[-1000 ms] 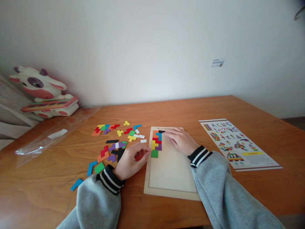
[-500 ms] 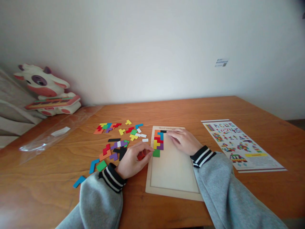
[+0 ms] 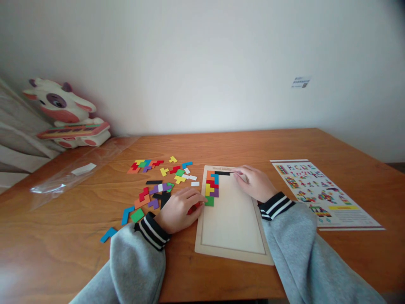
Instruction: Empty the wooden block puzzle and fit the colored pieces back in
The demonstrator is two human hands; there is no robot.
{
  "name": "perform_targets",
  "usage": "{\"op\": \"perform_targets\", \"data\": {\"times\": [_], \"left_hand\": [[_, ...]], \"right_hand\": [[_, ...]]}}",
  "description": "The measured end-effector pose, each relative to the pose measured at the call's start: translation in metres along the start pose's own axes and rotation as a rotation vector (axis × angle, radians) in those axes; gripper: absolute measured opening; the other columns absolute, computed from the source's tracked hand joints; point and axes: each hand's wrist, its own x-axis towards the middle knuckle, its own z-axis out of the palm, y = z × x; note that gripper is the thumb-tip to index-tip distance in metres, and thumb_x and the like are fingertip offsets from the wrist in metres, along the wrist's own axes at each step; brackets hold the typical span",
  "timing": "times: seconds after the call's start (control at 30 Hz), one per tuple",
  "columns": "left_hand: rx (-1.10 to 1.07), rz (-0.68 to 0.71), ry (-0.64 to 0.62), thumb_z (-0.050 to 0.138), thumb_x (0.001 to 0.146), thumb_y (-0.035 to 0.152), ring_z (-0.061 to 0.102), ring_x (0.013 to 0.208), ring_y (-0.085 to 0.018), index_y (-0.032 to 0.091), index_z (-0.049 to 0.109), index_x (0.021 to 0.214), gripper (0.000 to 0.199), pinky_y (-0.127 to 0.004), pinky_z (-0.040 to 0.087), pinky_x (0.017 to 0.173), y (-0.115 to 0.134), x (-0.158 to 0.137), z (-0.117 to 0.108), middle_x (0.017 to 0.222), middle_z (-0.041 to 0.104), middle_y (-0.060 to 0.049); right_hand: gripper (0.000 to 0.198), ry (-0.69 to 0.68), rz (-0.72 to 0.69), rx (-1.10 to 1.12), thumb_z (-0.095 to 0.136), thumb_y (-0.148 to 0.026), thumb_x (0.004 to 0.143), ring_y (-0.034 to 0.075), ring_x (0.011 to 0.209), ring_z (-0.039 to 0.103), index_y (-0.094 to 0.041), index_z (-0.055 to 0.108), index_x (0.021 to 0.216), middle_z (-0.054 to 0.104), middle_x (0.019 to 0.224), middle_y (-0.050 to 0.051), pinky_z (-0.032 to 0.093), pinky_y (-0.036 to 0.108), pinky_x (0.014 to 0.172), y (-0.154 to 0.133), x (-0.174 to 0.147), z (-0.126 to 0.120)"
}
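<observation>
A shallow wooden puzzle board [image 3: 234, 259] lies in front of me. Along its upper left side sit several coloured block pieces, with a green square piece [image 3: 209, 201] lowest and a black bar piece [image 3: 222, 173] at the top. My right hand [image 3: 255, 184] rests over the upper right of the board, fingers closed together by the black bar's right end. My left hand [image 3: 182, 210] is curled at the board's left edge, fingertips beside the green piece. Something red [image 3: 193, 208] shows between its thumb and fingers; whether it is held I cannot tell.
Loose coloured pieces [image 3: 154, 204] are scattered left of the board. A printed pattern sheet [image 3: 325, 190] lies to the right. At the far left are a clear plastic bag [image 3: 60, 181] and a cow-shaped toy keyboard [image 3: 74, 133], against the wall.
My right hand has shifted right along the top of the board, uncovering more of the black bar. The left hand stays by the left edge. The whole view has shifted slightly.
</observation>
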Motion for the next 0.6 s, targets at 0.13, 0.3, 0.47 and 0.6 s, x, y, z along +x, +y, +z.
{"op": "perform_targets", "data": {"times": [0.13,0.3,0.47,0.6], "left_hand": [[0.063,-0.026,-0.003,0.051,0.093,0.020,0.066,0.086,-0.019,0.020,0.065,0.102,0.017,-0.033,0.053,0.082,-0.001,-0.001,-0.001,0.093,0.070,-0.006],[0.096,-0.062,-0.010,0.052,0.092,0.021,0.068,0.083,-0.019,0.021,0.064,0.105,0.017,-0.033,0.053,0.082,-0.004,-0.003,0.000,0.093,0.072,-0.004],[0.139,-0.081,0.019,0.052,0.091,0.020,0.066,0.088,-0.019,0.021,0.065,0.103,0.017,-0.032,0.053,0.083,-0.007,-0.003,-0.001,0.095,0.071,-0.005],[0.319,-0.219,0.126,0.056,0.091,0.026,0.062,0.095,-0.023,0.021,0.063,0.108,0.019,-0.036,0.052,0.086,-0.019,-0.004,-0.005,0.099,0.067,-0.007]], "right_hand": [[0.022,0.044,0.174,-0.071,0.051,-0.031,0.093,0.019,0.077,0.066,-0.019,0.068,0.099,0.073,0.089,0.005,0.048,0.030,0.072,0.010,0.000,-0.006],[0.027,-0.074,0.405,-0.236,0.049,-0.040,0.094,0.021,0.065,0.063,-0.018,0.062,0.104,0.068,0.071,0.002,0.038,0.030,0.059,0.020,-0.003,-0.003],[0.032,-0.124,0.403,-0.291,0.047,-0.035,0.095,0.022,0.069,0.065,-0.016,0.057,0.118,0.070,0.075,0.004,0.037,0.030,0.059,0.020,-0.005,0.002],[0.035,-0.119,0.404,-0.294,0.046,-0.035,0.096,0.023,0.071,0.066,-0.015,0.056,0.123,0.072,0.077,0.005,0.038,0.030,0.060,0.019,-0.005,0.003]]}}
